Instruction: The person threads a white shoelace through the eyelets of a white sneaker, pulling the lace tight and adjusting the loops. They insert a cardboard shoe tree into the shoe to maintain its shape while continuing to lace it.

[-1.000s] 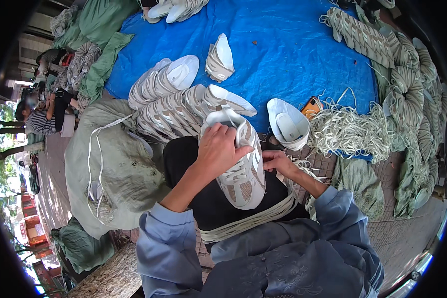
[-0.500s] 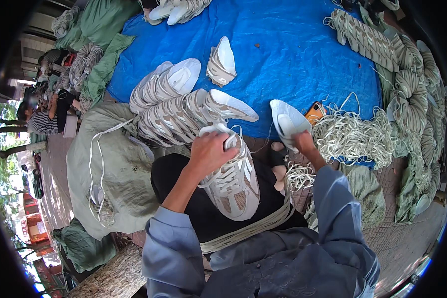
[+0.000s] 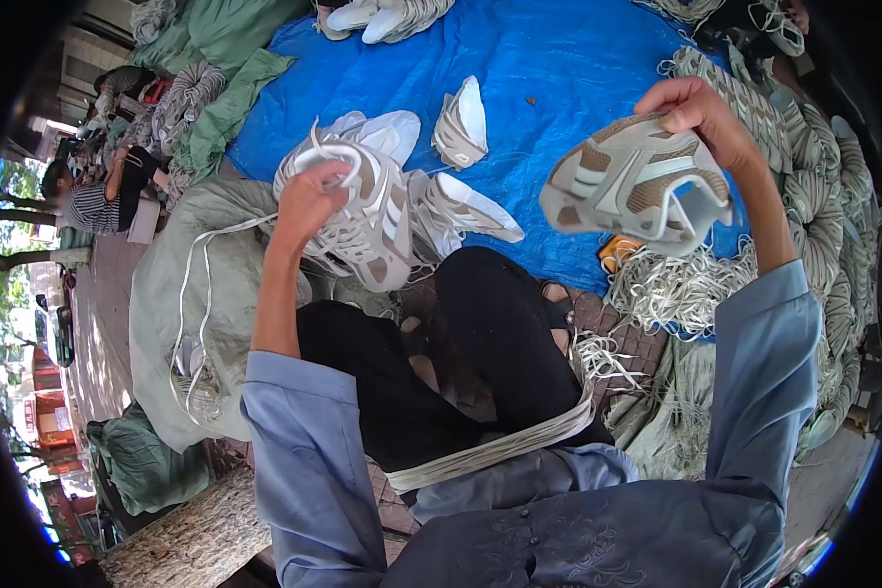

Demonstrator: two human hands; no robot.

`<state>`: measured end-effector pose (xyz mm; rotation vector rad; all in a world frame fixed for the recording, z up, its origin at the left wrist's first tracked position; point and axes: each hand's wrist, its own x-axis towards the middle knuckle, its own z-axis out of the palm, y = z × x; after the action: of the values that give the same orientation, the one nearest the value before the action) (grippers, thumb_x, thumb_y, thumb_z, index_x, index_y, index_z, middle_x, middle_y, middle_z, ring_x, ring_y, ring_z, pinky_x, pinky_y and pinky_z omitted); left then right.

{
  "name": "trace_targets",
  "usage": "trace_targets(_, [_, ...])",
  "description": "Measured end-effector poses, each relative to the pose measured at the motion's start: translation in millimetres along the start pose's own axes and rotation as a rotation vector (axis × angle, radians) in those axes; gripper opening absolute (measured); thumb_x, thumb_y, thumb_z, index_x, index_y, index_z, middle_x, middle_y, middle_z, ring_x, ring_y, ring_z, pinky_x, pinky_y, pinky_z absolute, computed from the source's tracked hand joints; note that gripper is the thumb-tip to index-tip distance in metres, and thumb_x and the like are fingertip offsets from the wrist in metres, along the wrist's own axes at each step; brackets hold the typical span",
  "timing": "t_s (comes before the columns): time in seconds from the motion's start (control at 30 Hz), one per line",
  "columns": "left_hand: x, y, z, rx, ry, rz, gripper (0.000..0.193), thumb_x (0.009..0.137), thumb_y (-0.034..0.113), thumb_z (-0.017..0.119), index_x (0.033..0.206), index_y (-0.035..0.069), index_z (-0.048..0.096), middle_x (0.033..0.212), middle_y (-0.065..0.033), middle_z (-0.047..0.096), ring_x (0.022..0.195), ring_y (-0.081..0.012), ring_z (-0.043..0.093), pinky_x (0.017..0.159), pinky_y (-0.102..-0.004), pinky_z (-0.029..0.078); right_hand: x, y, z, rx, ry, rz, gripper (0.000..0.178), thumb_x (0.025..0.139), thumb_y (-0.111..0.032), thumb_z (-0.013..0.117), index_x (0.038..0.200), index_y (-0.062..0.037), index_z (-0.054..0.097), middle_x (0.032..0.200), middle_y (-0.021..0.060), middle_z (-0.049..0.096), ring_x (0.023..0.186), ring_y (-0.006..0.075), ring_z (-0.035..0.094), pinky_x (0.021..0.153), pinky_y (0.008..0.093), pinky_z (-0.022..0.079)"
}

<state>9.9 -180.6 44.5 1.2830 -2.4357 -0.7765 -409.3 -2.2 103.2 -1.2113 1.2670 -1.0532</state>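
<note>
The left hand is closed on the collar of a laced shoe, out over the near left corner of the blue tarp. Laces cross its front in rows, so its lacing looks largely done, though the top is partly behind the fingers and I cannot tell whether the ends are tied. The right hand pinches the edge of a second upper, raised above the tarp's right side; its flank faces the camera, and whether it carries a lace cannot be told.

Behind the laced shoe, a row of nested shoes lies along the tarp's near left corner, and one lone upper stands a little farther in. More sit stacked at the far edge. Unthreaded laces are plentiful: a tangled heap at the near right corner (an orange thing, perhaps a phone, lies against it) and a bundle across the lap.

Off the tarp's left edge slumps a pale sack; its contents are hidden. A dark green sack lies nearer the person, its inside likewise out of sight.
</note>
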Motion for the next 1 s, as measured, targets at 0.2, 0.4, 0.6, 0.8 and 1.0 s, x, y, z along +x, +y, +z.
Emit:
trace_targets(0.2, [-52,-4,52,0.657,-0.588,0.099,0.014,0.07,0.019,0.05,0.074,0.01,0.06,0.072,-0.0149,0.06,0.072,-0.0318,0.058,0.065,-0.042,0.045,39,-24,62,0.057,-0.449,0.147,0.039,0.059,-0.02,0.065,0.09,0.0035,0.063,0.083,0.0121,0.064,0.073,0.0174,0.061,0.069,0.0279,0.048])
trace_targets(0.4, [-104,55,83,-1.344,-0.246,-0.188,0.055,0.083,0.044,0.05,0.115,-0.001,0.046,0.105,-0.0103,0.057,0.098,-0.0208,0.054,0.087,-0.0344,0.04,120,14,153,0.018,-0.692,0.291,0.03,0.068,-0.017,0.062,0.093,-0.0001,0.062,0.075,0.0066,0.063,0.062,0.0104,0.059,0.055,0.0209,0.047])
trace_targets(0.6, [-128,44,119,-1.713,-0.016,-0.377,0.036,0.085,0.022,0.053,0.113,0.0,0.048,0.102,-0.0078,0.059,0.09,-0.0156,0.058,0.08,-0.0291,0.046,147,54,178,-0.053,-0.486,0.294,0.041,0.074,-0.031,0.058,0.105,-0.0042,0.058,0.092,0.0082,0.061,0.081,0.0141,0.058,0.069,0.0298,0.046])
trace_targets(0.8, [-143,10,158,-1.834,0.091,-0.67,0.03,0.087,0.017,0.046,0.11,-0.001,0.051,0.104,-0.0114,0.059,0.093,-0.0202,0.058,0.084,-0.0333,0.045,99,104,186,-0.053,-0.304,0.163,0.041,0.065,-0.016,0.065,0.103,-0.0021,0.059,0.098,0.0082,0.061,0.092,0.0168,0.056,0.079,0.0297,0.042])
trace_targets(1.0, [-161,52,145,-0.819,0.329,-0.623,0.035,0.086,0.014,0.045,0.116,-0.004,0.044,0.107,-0.0169,0.054,0.098,-0.0255,0.053,0.087,-0.0372,0.039,69,123,215,0.021,-0.102,0.045,0.033,0.054,-0.013,0.072,0.086,-0.002,0.066,0.079,0.0052,0.064,0.073,0.0124,0.058,0.069,0.0237,0.044])
